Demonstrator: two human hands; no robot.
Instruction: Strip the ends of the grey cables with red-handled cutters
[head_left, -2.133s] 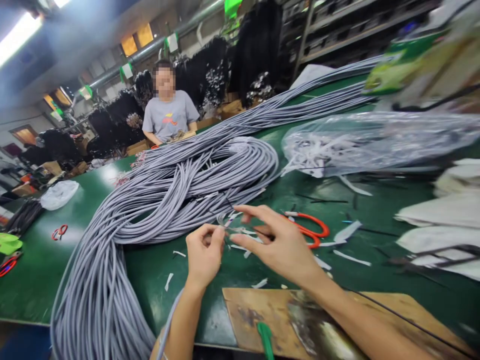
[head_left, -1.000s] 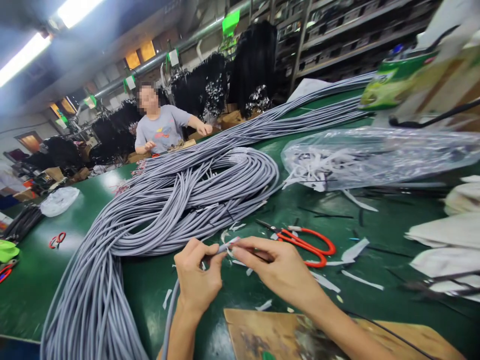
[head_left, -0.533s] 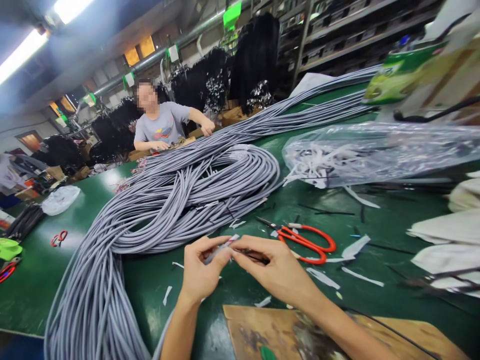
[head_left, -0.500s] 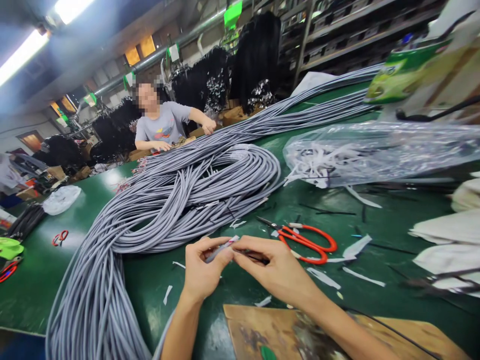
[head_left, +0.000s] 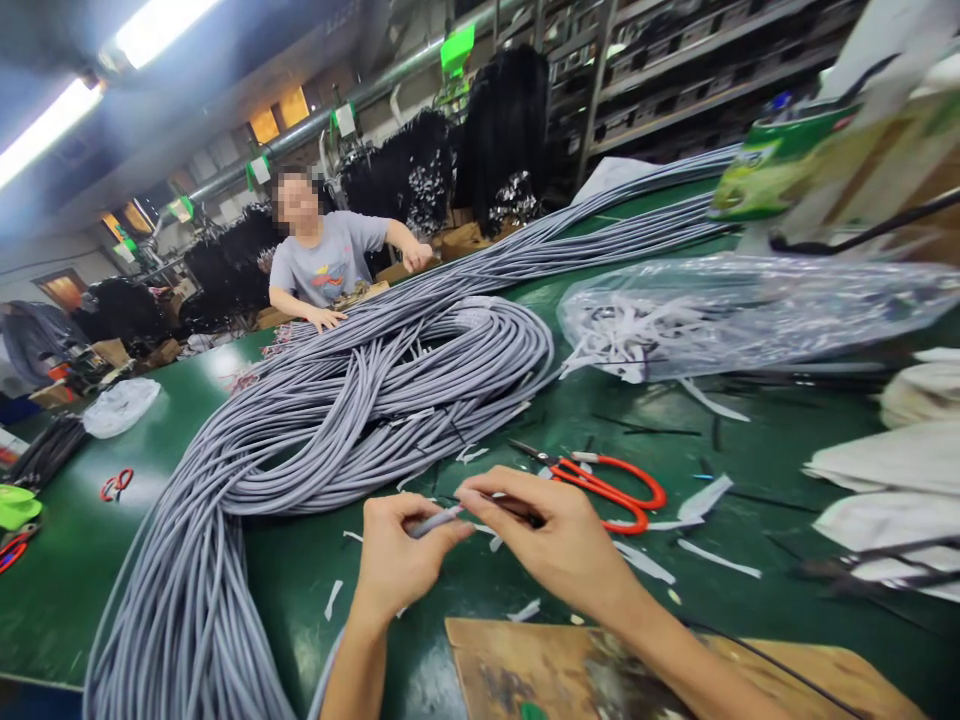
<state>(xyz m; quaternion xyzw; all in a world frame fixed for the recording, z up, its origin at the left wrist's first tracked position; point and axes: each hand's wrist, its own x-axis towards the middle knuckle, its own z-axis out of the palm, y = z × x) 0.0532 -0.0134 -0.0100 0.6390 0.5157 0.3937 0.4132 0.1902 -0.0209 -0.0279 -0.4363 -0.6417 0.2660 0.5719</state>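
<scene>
My left hand (head_left: 409, 555) is closed round a grey cable (head_left: 431, 522), its thumb along the top and the cable's end pointing right. At that end a pinkish tip shows, where the fingers of my right hand (head_left: 536, 530) are pinched together. Something dark lies in the curl of my right palm, too hidden to name. Beyond my hands rests a large coiled bundle of grey cables (head_left: 360, 400). Scissors with red handles (head_left: 611, 480) lie just past my right hand, their blades partly open.
Scraps of white strip (head_left: 637, 560) are scattered on the green table (head_left: 300, 570). A worn wooden board (head_left: 487, 660) lies at the near edge. At right are a clear plastic bag (head_left: 712, 310) and white gloves (head_left: 877, 460). Across the table sits a co-worker (head_left: 322, 260).
My right fingertips have shifted slightly up and left at the cable's end, and the left fingers have loosened a little. The co-worker's hand on the left has moved onto the cables.
</scene>
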